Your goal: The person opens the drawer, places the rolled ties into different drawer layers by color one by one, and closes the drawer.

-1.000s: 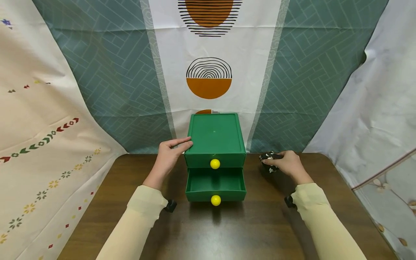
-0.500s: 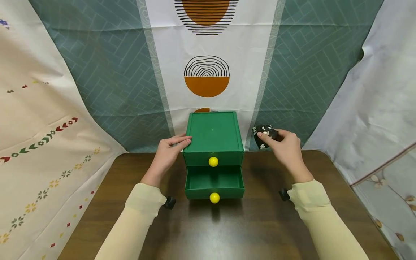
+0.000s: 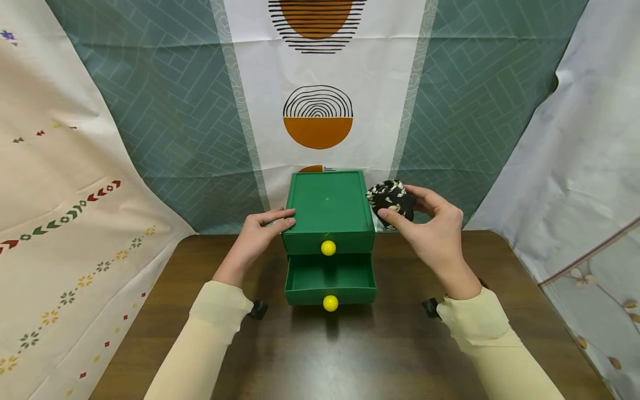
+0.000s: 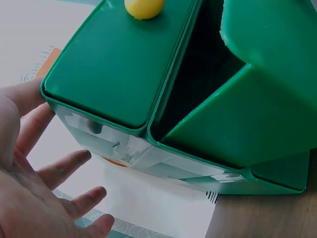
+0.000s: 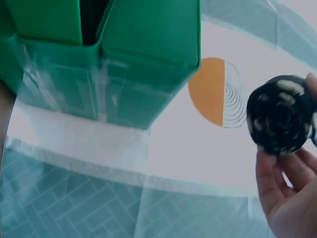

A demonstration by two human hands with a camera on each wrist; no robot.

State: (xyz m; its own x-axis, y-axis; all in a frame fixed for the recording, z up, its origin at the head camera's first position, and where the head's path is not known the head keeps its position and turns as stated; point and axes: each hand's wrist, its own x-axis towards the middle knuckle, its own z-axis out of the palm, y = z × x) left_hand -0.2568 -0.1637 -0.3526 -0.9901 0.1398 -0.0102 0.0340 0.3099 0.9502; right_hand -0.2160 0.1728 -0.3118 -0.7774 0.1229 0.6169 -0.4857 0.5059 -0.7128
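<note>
A small green drawer cabinet (image 3: 327, 203) stands at the back of the table, its upper drawer closed and its lower drawer (image 3: 310, 297) pulled out. Each drawer front has a yellow knob (image 3: 328, 248). My left hand (image 3: 256, 236) touches the cabinet's upper left edge; in the left wrist view its other fingers (image 4: 64, 171) spread loosely. To the right of the cabinet top, my right hand (image 3: 440, 230) holds a rolled-up black cloth (image 3: 390, 201) with a pale pattern, raised above the table. The right wrist view shows the coiled end of this cloth (image 5: 278, 116), pinched between thumb and fingers.
The brown wooden table (image 3: 330, 355) extends in front of the cabinet. A patterned cloth backdrop (image 3: 190, 111) hangs right behind it, with further cloths (image 3: 75, 166) along both sides. Clear tape (image 4: 124, 148) runs along the cabinet's side.
My right hand has lifted the rolled cloth from near the table and carried it up and left, beside the cabinet top. My left hand has stayed at the cabinet's edge.
</note>
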